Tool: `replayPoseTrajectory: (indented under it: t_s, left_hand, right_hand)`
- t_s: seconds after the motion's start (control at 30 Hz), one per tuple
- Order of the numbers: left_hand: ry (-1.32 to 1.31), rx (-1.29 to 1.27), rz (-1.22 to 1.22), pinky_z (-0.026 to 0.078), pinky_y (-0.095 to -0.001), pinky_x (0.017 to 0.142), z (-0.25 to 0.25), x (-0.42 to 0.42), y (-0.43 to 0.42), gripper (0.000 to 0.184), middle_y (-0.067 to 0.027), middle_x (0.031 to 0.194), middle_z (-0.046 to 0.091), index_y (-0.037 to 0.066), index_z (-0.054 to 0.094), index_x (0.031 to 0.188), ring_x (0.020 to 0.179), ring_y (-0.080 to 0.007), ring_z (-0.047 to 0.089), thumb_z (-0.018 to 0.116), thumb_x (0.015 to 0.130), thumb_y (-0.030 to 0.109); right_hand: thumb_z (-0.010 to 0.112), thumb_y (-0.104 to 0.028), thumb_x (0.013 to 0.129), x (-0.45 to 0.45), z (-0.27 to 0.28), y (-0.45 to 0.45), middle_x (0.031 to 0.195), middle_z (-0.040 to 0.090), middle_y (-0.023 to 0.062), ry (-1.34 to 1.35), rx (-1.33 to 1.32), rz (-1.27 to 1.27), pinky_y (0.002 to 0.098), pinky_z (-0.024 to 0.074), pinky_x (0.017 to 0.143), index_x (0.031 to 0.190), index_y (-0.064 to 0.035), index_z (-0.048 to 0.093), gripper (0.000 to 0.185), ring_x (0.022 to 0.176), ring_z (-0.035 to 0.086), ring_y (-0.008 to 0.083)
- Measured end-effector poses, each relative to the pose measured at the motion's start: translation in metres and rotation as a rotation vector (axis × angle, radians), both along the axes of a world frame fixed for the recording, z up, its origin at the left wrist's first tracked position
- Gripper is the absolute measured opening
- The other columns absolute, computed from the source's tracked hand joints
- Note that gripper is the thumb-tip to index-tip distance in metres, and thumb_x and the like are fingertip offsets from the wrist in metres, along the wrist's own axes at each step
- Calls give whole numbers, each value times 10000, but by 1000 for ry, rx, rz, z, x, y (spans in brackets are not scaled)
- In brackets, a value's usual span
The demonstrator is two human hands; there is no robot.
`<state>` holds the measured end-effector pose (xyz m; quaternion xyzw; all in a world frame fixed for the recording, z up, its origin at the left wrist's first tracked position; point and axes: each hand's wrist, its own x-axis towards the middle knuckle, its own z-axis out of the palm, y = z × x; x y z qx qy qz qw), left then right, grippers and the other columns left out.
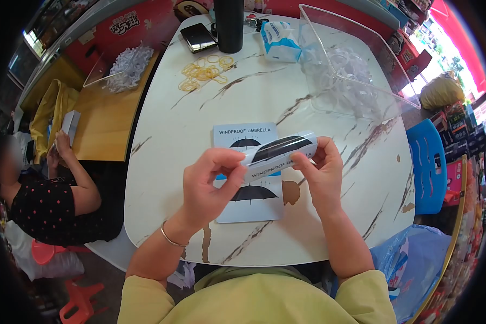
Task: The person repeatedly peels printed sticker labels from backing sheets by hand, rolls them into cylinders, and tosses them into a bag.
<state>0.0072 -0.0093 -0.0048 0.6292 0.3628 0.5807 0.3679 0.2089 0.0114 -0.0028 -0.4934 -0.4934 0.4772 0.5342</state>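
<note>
A white printed card point(282, 156) with a black umbrella and the words "WINDPROOF UMBRELLA" is held curled between my two hands, above the table. My left hand point(213, 181) pinches its left end between thumb and fingers. Its right end is gripped by my right hand point(319, 170), thumb on the front face and fingers behind. Underneath lie flat cards point(249, 211) with the same umbrella print, partly hidden by the held card and my left hand; how many are stacked I cannot tell.
On the marble-patterned table point(167, 146) are yellow rubber bands point(202, 73), a phone point(198, 38), a black bottle point(228, 27), a blue-white packet point(281, 42) and a clear bin point(356, 70) of translucent loops. A person point(48, 200) sits left. A blue chair point(427, 164) stands right.
</note>
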Motion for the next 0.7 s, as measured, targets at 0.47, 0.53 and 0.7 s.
replayPoseTrajectory:
  t_s: [0.47,0.53,0.7]
  left_hand:
    - [192,62,154,465,-240,735,4,6,-7,419,-73,968,571,13,482,1085,813,-109,561,692,727,-40]
    - [140,-15,165,459,-246,759,-3,1,-2,472,-78,958,583,17,442,1125,829,-116,567,700,732,-22]
    - [-98,-127,83,459,-239,765,2,-3,5,426,-114,923,628,10,382,1175,869,-125,583,611,817,-20]
  right_hand:
    - [669,-11,770,-19,-8,-10,1001,534,101,83,87,15,285,461,822,1082,3,396,415,939,552,141]
    - [633,3,799,-20,-10,-15,974,559,98,124,119,67,279,464,807,1052,9,420,331,920,561,137]
    - [598,-5,827,-18,-12,-18,937,595,86,-28,183,126,263,476,751,987,10,466,208,843,582,119]
